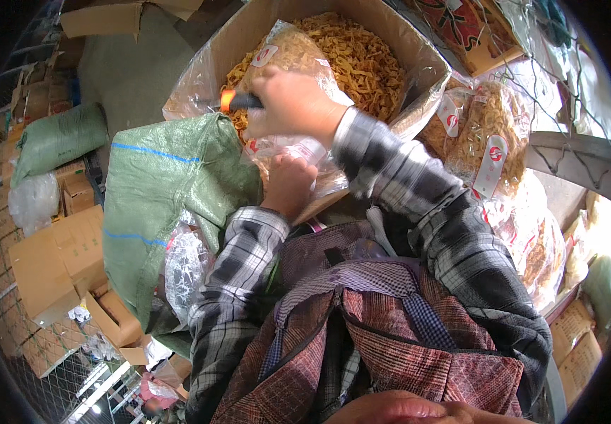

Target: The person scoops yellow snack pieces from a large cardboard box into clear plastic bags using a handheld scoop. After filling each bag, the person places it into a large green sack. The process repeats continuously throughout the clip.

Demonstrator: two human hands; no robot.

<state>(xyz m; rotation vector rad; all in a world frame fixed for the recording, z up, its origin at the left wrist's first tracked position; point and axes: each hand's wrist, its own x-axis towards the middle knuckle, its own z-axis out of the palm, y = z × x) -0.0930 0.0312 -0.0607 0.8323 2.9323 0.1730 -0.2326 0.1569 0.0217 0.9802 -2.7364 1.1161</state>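
Note:
My right hand (294, 103) is closed around the black handle of a tool (244, 101) with an orange collar. The tool's slim end points left and is too blurred to identify. Beneath that hand, a clear plastic bag of dried yellowish strips (292, 47) lies on loose strips (358, 58) in a plastic-lined cardboard box (416, 40). Nearer to me, my left hand (290, 180) grips printed clear plastic packaging (305, 148) at the box's front edge. Where that packaging ends is partly hidden by my hands.
A green woven sack (146, 191) with blue stripes stands left of the box, packed plastic visible in its opening. Filled bags with red-and-white labels (488, 164) are stacked at right. Further left are cardboard boxes (59, 259), another green sack (61, 138) and wire mesh. A person (157, 389) appears at lower left.

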